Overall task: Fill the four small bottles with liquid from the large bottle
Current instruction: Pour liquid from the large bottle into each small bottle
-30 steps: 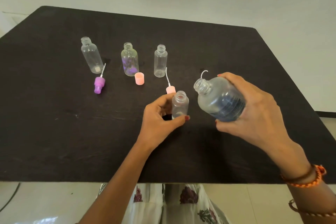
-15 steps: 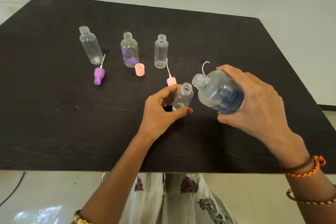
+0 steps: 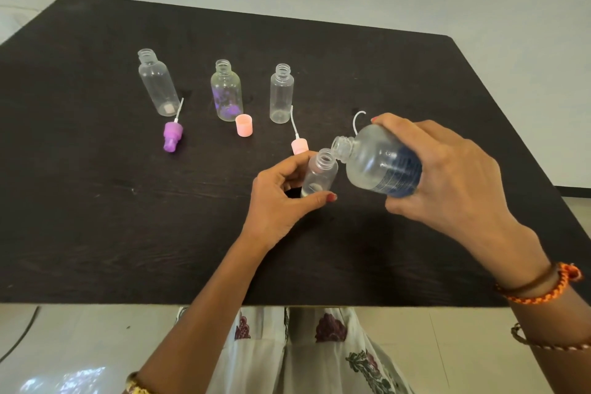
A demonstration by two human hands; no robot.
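My right hand [image 3: 447, 179] grips the large clear bottle [image 3: 377, 163] with a blue label, tilted so its open neck points left and down. Its mouth sits right against the rim of a small clear bottle [image 3: 321, 174], which my left hand [image 3: 278, 201] holds between thumb and fingers, leaning toward the large one. Three more small open bottles stand in a row farther back: the left one [image 3: 158, 83], the middle one [image 3: 226, 91] with purple marks inside, and the right one [image 3: 281, 93].
On the dark table [image 3: 96, 217] lie a purple spray cap [image 3: 172, 135], a pink cap [image 3: 244, 125] and a pink pump top [image 3: 299, 144] with its tube. A curved white tube [image 3: 358, 117] shows behind the large bottle. The table's near edge is close to my lap.
The large bottle has tipped further and moved left until its mouth meets the small bottle's rim. My left hand has tilted the small bottle toward it.
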